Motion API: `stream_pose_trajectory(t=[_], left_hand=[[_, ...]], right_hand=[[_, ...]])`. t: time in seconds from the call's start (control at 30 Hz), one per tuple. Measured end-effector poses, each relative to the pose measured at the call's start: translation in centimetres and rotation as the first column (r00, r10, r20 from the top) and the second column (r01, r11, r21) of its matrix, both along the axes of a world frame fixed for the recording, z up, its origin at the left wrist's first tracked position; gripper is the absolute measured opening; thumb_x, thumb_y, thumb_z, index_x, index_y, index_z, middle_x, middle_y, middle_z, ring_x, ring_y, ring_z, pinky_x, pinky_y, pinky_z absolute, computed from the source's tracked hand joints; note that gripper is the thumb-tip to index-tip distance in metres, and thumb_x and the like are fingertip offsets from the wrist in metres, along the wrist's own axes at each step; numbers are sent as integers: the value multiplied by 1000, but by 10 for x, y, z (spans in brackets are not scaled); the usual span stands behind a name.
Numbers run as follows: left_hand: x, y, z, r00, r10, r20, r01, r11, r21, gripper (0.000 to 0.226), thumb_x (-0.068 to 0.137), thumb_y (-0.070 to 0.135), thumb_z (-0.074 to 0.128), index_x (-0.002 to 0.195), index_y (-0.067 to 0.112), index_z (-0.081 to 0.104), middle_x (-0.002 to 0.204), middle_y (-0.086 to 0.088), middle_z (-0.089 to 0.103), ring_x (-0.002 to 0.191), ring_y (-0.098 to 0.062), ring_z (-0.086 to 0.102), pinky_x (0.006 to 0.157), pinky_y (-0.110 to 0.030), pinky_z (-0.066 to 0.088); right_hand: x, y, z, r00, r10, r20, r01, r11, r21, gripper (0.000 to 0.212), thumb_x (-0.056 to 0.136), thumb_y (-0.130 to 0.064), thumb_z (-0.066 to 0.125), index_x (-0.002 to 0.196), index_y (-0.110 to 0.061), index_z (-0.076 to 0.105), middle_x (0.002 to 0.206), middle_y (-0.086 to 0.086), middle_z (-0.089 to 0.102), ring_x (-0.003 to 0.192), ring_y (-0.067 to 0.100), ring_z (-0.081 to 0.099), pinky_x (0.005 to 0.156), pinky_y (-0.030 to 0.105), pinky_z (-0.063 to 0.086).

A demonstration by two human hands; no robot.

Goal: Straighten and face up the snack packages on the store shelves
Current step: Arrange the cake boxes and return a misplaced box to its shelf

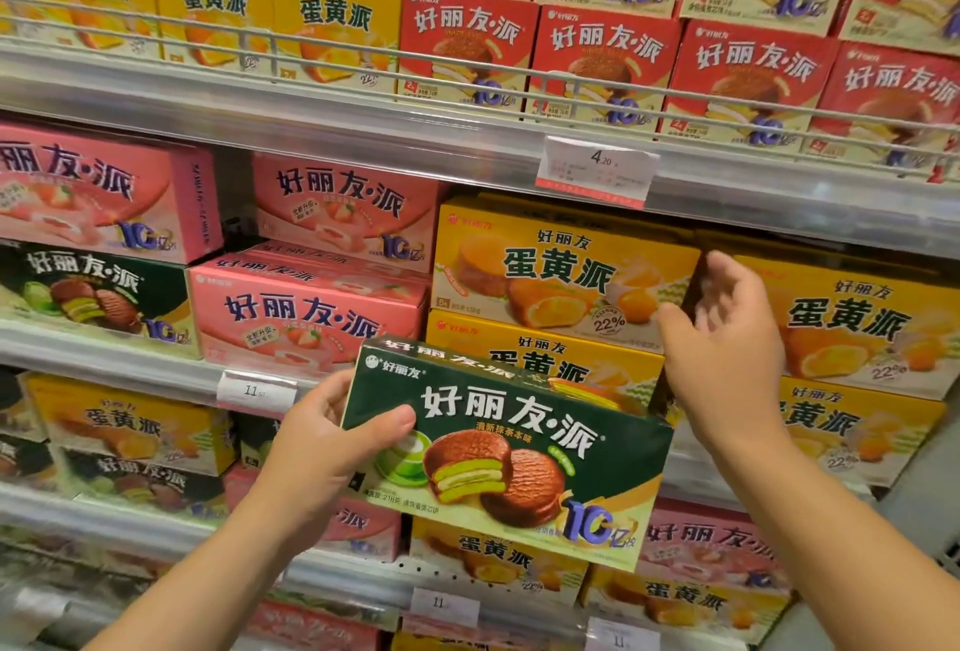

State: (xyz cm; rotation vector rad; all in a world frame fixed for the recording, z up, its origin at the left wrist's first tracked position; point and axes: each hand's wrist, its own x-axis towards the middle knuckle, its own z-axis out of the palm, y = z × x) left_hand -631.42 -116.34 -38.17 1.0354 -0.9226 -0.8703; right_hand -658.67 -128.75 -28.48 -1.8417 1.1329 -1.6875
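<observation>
Green box (519, 448), one only in the hands, held clear of the shelving in front of the middle shelf (104, 338), face toward the camera, long axis running left to right and dipping toward the right. Left hand (332, 437) clamped on its left end, thumb laid across the printed face, fingers hidden behind. Right hand (727, 338) free, fingers loosely spread and holding nothing, hovering just above the box's upper right corner and in front of the yellow boxes (566, 276). Nearer to the box's free end: the right hand; nearer to the matching stock: the left.

Matching green box on the shelf (93, 292), one in plain view on this level, far left, under a pink box (98, 193). So, by judgement, home lies to the left of the hands, across the pink stack, and the held box looks misplaced among the yellow ones.

Counted on the middle shelf: four yellow boxes in two stacks of two, the lower left one partly covered by the held box; three pink fronts, possibly a fourth lying flat beneath the upper centre one, hard to tell. Two price tags (597, 172) on the shelf rails above and below this level.
</observation>
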Motion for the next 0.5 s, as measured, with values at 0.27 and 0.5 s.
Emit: stream_pose_trajectory(t=[0.27,0.5], left_hand=[[20,18,-1,997,72,-4,-72,997,-16,56,55,36,86,105,17,69,101,-15,74,87,-29,72,65,-30,57],[85,58,3,981,192,-2,-192,981,-31,59,51,35,86,103,16,69,95,-13,75,77,-23,72,59,-26,56]], right_hand=[[19,51,-23,822,275,-499,-298,954,36,26,77,-64,62,100,-54,54,116,-47,49,114,-23,43,75,-1,41],[94,58,-17,724,443,-529,-418,892,174,43,56,-75,66,93,-53,63,96,-42,61,86,-14,61,68,9,49]])
